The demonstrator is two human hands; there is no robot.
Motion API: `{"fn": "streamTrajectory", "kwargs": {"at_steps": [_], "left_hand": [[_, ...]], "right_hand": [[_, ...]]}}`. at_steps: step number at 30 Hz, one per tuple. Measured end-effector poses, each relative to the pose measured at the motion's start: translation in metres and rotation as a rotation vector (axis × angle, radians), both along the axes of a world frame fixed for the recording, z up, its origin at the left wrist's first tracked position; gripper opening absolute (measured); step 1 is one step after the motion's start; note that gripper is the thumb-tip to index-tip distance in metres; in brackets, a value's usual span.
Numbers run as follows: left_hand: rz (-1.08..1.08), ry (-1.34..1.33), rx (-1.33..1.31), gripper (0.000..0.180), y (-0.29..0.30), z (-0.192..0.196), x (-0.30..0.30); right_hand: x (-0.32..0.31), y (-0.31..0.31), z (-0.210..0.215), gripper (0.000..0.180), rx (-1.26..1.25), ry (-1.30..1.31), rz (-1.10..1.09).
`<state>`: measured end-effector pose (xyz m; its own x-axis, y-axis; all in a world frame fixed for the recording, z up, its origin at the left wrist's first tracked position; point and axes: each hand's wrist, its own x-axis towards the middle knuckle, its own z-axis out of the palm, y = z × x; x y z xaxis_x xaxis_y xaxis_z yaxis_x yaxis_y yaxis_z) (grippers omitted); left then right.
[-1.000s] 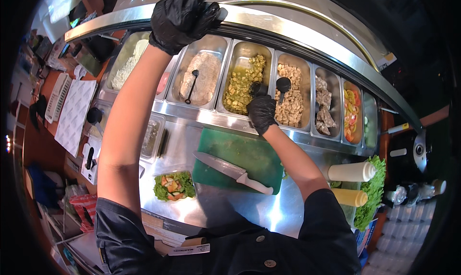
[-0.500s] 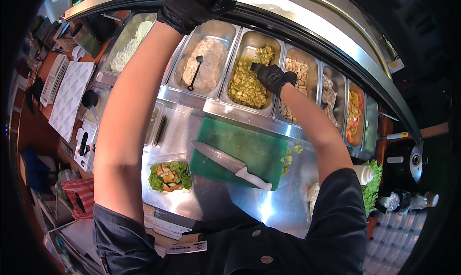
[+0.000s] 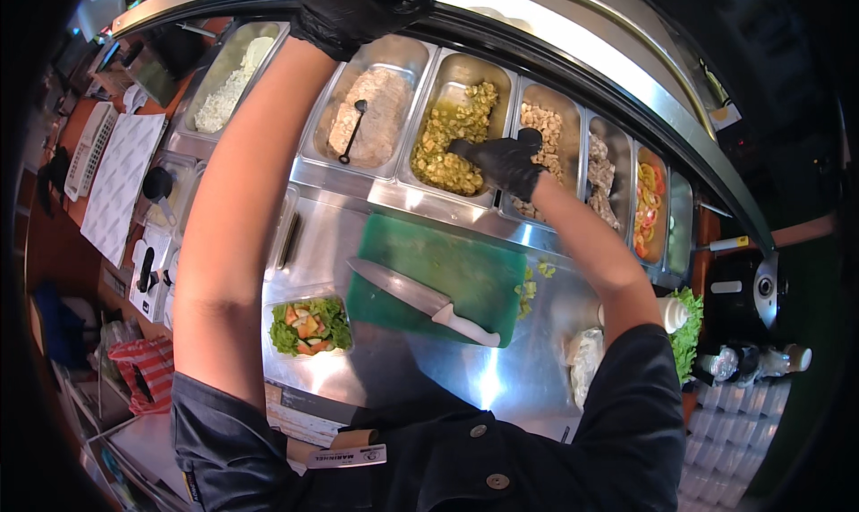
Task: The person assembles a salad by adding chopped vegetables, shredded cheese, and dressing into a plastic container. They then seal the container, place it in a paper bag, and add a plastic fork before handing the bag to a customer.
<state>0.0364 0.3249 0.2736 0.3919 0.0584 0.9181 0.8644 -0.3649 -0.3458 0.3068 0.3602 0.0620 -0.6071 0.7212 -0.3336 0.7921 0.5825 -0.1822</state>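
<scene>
Diced mixture: glossy yellow-green small cubes (image 3: 447, 170), coated in wet, green-flecked sauce, lumpy and unevenly spread.
Pan: the mixture lies in a deep rectangular stainless-steel pan (image 3: 469, 67), bare metal showing toward its far end.
Right hand: black-gloved (image 3: 506, 165), reaching over the pan's right side, fingertips at the mixture; fingers drawn together, though I cannot tell whether they pinch anything.
Left hand: black-gloved (image 3: 365, 13), over the curved steel-edged frame (image 3: 501, 16); cut off above, its grip cannot be told.
Nearer: white-handled knife (image 3: 407, 290) on a green rectangular board (image 3: 438, 244).
</scene>
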Motion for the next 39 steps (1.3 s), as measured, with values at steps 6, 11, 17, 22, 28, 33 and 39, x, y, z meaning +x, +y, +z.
{"fn": "streamTrajectory", "kwargs": {"at_steps": [6, 11, 17, 22, 28, 33, 39], "left_hand": [[0.003, 0.031, -0.017, 0.023, -0.001, -0.003, -0.002], [0.015, 0.017, -0.041, 0.023, -0.001, -0.003, -0.003], [0.002, 0.006, -0.029, 0.022, 0.001, -0.005, -0.003], [0.059, 0.029, -0.038, 0.022, 0.001, -0.006, -0.004], [0.052, -0.023, -0.092, 0.020, 0.002, -0.006, -0.004], [0.021, 0.042, -0.072, 0.022, 0.002, -0.005, -0.006], [0.031, -0.019, -0.061, 0.022, 0.003, -0.005, -0.004]], "right_hand": [[-0.002, -0.002, 0.003, 0.063, 0.153, -0.036, 0.194], [-0.018, -0.008, 0.006, 0.035, -0.138, 0.072, -0.074], [-0.032, -0.021, -0.007, 0.043, 0.387, 0.051, 0.250], [-0.023, -0.021, -0.023, 0.049, 0.456, 0.096, 0.324], [-0.030, -0.007, -0.030, 0.028, 0.581, -0.076, 0.579], [-0.027, -0.014, -0.022, 0.033, 0.497, 0.034, 0.450], [-0.021, -0.001, 0.009, 0.061, 0.302, -0.065, 0.069]]}}
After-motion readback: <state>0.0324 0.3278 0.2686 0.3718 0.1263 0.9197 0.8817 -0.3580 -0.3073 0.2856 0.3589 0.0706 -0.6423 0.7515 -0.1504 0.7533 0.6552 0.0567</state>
